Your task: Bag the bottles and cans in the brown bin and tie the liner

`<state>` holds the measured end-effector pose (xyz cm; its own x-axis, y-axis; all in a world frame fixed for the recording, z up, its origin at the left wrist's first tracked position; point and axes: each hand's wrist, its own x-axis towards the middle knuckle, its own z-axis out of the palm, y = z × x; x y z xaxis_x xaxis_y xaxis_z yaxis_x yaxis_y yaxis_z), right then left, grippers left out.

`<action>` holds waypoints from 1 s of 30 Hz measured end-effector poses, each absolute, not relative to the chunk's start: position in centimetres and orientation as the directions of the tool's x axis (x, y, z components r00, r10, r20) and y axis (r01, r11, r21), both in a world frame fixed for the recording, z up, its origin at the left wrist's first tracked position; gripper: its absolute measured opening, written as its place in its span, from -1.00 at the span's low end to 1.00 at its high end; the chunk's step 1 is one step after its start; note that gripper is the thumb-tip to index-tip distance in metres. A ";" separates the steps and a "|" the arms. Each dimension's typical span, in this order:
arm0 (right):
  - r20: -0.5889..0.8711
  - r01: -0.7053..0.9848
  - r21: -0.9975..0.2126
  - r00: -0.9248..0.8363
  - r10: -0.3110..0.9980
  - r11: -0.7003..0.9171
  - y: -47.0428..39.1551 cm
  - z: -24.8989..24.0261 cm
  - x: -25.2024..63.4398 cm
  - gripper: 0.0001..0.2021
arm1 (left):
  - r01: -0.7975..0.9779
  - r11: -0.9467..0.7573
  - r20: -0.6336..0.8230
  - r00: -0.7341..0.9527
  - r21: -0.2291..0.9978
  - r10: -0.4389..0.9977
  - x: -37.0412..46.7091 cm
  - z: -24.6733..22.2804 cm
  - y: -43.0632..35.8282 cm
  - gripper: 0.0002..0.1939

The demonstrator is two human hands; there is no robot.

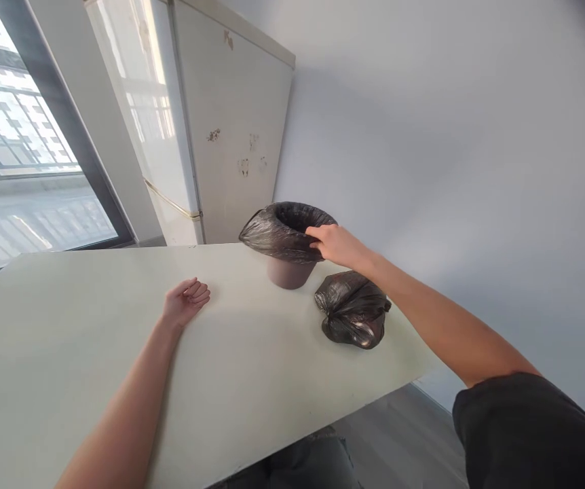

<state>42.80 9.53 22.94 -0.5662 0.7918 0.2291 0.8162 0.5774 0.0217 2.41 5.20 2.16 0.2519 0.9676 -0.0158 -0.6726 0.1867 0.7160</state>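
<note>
A small brownish trash can (290, 273) stands upright on the table, lined with a black garbage bag (267, 234) that is folded out over its rim and flares to the left. My right hand (341, 244) pinches the lined rim on the right side, thumb toward the opening and fingers outside. Just in front of the can, under my right forearm, lies a full, knotted black garbage bag (356, 312). My left hand (186, 301) rests on the table to the left of the can, curled into a loose fist with nothing visible in it.
The pale table (93, 326) has its front edge close to my legs. A white refrigerator (236, 115) with worn patches stands behind it. A plain wall (425, 136) runs along the right, and a large window (12, 136) is at the left.
</note>
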 end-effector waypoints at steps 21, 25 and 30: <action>0.164 0.679 -0.722 0.357 0.920 -0.135 8.2 11.9 64.3 -0.68 | -0.405 0.184 0.030 0.469 0.896 0.882 3.0 1.2 5.7 -0.26; -0.060 0.399 -0.910 0.141 0.988 -0.112 4.8 7.5 65.7 -0.53 | -0.371 0.183 0.024 0.488 0.910 0.872 3.2 1.3 5.5 -0.27; -0.106 0.395 -0.914 0.000 0.994 -0.098 0.3 5.1 64.2 -0.57 | -0.288 0.162 0.029 0.559 0.944 0.829 3.4 1.4 5.3 -0.27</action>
<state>64.24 0.31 5.06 0.0003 0.9944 -0.1061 0.3949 -0.0976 -0.9135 3.39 5.31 1.43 0.5592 0.8285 0.0289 -0.2883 0.1616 0.9438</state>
